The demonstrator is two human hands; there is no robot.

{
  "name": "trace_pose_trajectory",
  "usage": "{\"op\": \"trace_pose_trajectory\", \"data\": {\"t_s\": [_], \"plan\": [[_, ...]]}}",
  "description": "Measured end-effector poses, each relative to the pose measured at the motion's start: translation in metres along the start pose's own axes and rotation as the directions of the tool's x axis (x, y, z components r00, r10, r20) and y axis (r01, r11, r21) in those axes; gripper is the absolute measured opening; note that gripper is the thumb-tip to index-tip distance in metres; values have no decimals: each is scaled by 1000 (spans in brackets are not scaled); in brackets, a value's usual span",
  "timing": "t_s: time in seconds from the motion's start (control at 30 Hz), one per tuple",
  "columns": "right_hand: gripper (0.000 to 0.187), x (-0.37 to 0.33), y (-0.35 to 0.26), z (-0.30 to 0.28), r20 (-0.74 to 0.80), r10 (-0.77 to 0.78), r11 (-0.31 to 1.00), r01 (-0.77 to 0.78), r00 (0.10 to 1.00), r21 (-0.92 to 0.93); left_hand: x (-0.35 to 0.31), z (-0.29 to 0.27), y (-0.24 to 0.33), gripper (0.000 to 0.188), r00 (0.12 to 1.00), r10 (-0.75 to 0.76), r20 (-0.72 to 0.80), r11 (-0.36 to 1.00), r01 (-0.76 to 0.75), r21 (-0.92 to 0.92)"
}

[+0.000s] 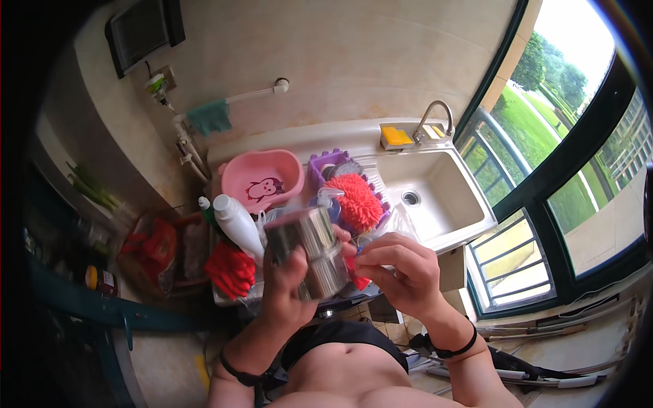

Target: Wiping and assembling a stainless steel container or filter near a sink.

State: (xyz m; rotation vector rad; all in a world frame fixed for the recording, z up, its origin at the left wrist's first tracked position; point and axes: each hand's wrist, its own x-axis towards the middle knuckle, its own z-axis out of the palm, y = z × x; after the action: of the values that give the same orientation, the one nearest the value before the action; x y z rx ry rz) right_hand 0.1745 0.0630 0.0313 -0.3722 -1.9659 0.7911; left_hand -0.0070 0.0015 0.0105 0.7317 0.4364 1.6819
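Note:
My left hand [287, 296] is wrapped round a shiny metal canister [318, 255], its thumb across the near side and fingertips showing at the far side. The canister is tilted in front of my body, above the front of the sink counter. Close to its right side, my right hand [405, 275] has its fingers curled into a pinch. Whatever is between those fingertips is too small to make out. Behind the canister are a white bottle [238, 223] and a fluffy coral-red mitt [357, 200]. Red gloves or cloth [231, 270] lie to the left.
A pink basin [262, 175] sits at the counter's back left, beside a purple basket [328, 162]. At right is a white sink [435, 197] with a curved tap [439, 109] and a yellow sponge [394, 136]. Windows [524, 183] stand farther right; a crate with red bags [156, 248] is left.

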Motion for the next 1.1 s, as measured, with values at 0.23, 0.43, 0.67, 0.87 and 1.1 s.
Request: {"op": "trace_pose_trajectory", "data": {"t_s": [0.23, 0.43, 0.67, 0.87, 1.1], "plan": [[23, 0, 11, 9, -35, -291, 880, 253, 956, -403, 9, 3, 1, 57, 947, -307, -100, 900, 254, -355], [32, 2, 14, 7, 66, -334, 878, 336, 940, -342, 10, 8, 1, 55, 943, -293, -161, 921, 233, -312], [26, -1, 10, 9, 56, -361, 828, 347, 931, -441, 9, 12, -2, 51, 947, -235, -220, 949, 174, -262], [27, -2, 12, 12, 120, -510, 695, 490, 852, -527, 8, 8, -2, 51, 952, -245, -185, 939, 185, -291], [10, -4, 19, 22, 253, -616, 582, 647, 746, -493, 15, 5, -4, 54, 913, -291, -286, 932, 204, -298]]}}
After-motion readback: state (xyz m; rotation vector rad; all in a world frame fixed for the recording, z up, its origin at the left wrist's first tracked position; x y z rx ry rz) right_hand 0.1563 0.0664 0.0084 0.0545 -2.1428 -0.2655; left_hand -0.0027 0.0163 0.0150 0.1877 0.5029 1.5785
